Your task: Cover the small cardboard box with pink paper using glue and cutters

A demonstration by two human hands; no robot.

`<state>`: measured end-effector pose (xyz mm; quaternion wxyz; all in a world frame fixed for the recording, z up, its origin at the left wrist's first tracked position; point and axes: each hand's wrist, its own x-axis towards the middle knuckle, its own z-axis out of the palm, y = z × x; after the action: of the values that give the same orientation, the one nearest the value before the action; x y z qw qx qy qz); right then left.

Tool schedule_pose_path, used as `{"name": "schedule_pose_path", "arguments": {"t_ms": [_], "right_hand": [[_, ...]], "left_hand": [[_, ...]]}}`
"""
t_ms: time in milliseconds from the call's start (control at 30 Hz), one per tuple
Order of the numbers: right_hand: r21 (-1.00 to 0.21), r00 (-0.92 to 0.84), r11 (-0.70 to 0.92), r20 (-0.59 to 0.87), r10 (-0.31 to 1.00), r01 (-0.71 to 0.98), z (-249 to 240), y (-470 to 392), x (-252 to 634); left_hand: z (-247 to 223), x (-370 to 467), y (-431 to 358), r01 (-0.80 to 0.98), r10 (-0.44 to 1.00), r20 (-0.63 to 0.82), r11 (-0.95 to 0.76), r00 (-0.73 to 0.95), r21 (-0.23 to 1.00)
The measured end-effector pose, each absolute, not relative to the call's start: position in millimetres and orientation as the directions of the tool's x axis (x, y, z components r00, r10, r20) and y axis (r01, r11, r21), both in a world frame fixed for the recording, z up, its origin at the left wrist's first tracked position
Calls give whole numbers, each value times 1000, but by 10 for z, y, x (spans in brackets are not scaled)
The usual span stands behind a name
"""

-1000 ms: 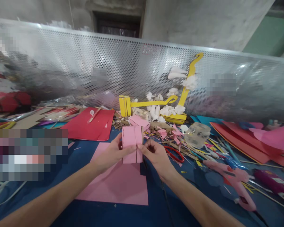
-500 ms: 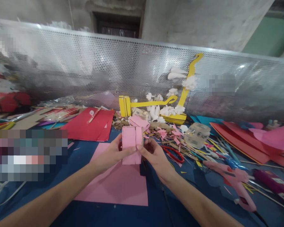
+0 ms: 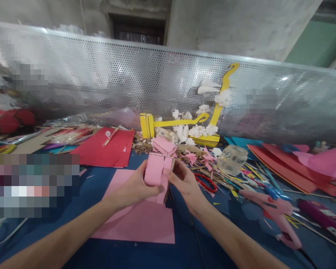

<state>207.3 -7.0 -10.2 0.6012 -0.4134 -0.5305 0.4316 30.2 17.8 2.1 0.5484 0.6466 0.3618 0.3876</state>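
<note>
Between my two hands is a small pink paper-covered box (image 3: 154, 170), held tilted above the table. My left hand (image 3: 138, 188) grips its left side, the thumb lying across the front face. On the right edge, my right hand (image 3: 182, 183) is closed with its thumb pressed near a seam; its other fingers are partly hidden behind the box. Below lies a pink paper sheet (image 3: 145, 224) with a notch at its right side. Just beyond the box rests another folded pink paper piece (image 3: 164, 145).
Red-handled scissors (image 3: 205, 182) lie right of my hands, near a pink glue gun (image 3: 271, 209) and a purple tool (image 3: 322, 218). Red sheets (image 3: 103, 149) are at left. Paper scraps, a clear jar (image 3: 232, 160) and yellow cut-outs (image 3: 148, 126) stand before a perforated metal panel (image 3: 86, 82).
The pink box has tilted and shifted slightly right and lower. My left thumb has slid down its front, and my right hand has moved a little with it.
</note>
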Motion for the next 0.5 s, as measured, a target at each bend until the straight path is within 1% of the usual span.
{"name": "schedule_pose_path", "arguments": {"t_ms": [100,233,367,500], "right_hand": [[-949,98,300,291,952,-93,-89,-58,2093],[-946,179,315,298,938,-76,-98,-42,2136],[-955,173,291,277,945,-63,-134,-20,2163],[-950,199,307,290,936,-60,-203,29,2170]], "left_hand": [[18,287,172,55,875,124,-169,468,984],[-21,264,184,90,841,98,-171,533,981],[-56,270,184,114,830,52,-137,555,984],[-44,287,156,113,822,31,-115,568,987]]}}
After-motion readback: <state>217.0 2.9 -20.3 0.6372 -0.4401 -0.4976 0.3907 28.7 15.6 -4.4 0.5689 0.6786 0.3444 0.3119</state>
